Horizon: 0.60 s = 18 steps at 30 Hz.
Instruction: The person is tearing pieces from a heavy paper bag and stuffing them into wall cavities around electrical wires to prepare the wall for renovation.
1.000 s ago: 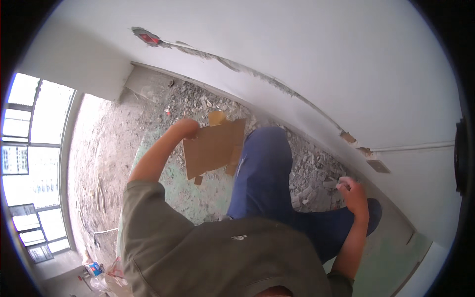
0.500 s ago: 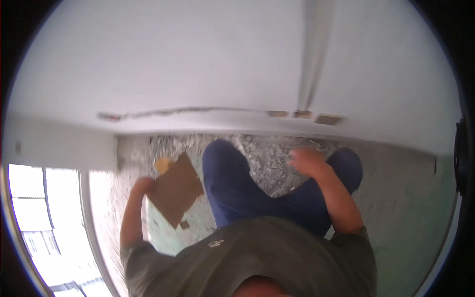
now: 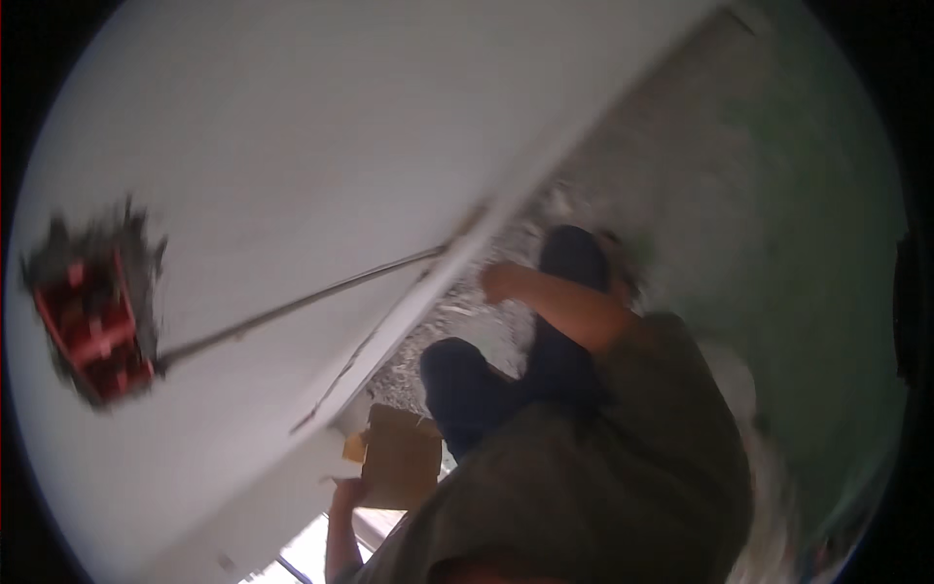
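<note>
My left hand [image 3: 347, 492] grips the edge of a flat brown piece of cardboard [image 3: 401, 459], low in the view beside my bent knee. A small yellowish piece [image 3: 354, 448] shows at the cardboard's upper left edge; whether it is joined to it I cannot tell. My right hand [image 3: 500, 282] hangs over grey rubble [image 3: 443, 326] between my knees and the foot of the wall. Its fingers are blurred, and I see nothing clear in them.
A white wall [image 3: 292, 146] rises close in front. Red boxes [image 3: 92, 321] are set in a rough-edged hole at the left. A grey channel [image 3: 302, 300] runs from them to the wall's base. Bare floor [image 3: 739, 214] stretches right; a bright window [image 3: 297, 555] is at the bottom.
My view has turned and tilted left, bringing the red boxes into sight. My left hand still holds the cardboard; my right hand stays over the rubble.
</note>
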Motion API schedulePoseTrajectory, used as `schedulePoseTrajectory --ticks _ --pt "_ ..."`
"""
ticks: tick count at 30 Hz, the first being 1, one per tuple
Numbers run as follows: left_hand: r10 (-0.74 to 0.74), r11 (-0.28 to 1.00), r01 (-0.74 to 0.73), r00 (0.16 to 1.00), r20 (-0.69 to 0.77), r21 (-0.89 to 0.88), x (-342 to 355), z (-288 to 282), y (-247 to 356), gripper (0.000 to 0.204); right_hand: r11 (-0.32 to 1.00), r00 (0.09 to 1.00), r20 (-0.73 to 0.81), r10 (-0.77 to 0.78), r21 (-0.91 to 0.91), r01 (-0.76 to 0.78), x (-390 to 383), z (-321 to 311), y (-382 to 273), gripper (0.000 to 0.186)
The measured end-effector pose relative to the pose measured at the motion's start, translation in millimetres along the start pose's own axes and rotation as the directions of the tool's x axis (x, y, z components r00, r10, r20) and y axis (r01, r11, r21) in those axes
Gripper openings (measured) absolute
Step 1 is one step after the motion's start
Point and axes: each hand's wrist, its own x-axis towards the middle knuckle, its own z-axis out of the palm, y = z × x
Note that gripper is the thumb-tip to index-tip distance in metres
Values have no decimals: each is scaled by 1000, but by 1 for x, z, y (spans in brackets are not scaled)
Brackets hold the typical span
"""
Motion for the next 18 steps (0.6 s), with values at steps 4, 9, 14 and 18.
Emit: schedulePoseTrajectory --ticks 4,9,14,18 --pt "163 976 -169 985 51 138 -75 -35 -31 30 842 873 -488 -8 468 270 -48 -18 -17 24" --pt "181 917 -253 953 242 310 -65 -42 -78 28 975 343 -916 208 167 -146 -264 20 14 27" --pt "309 874 -340 940 141 346 -56 -55 -62 28 344 327 -329 886 939 13 -529 142 22 22" --pt "233 971 -236 967 -102 -26 -68 -32 -30 29 -312 201 239 950 688 655 -627 132 -35 16"
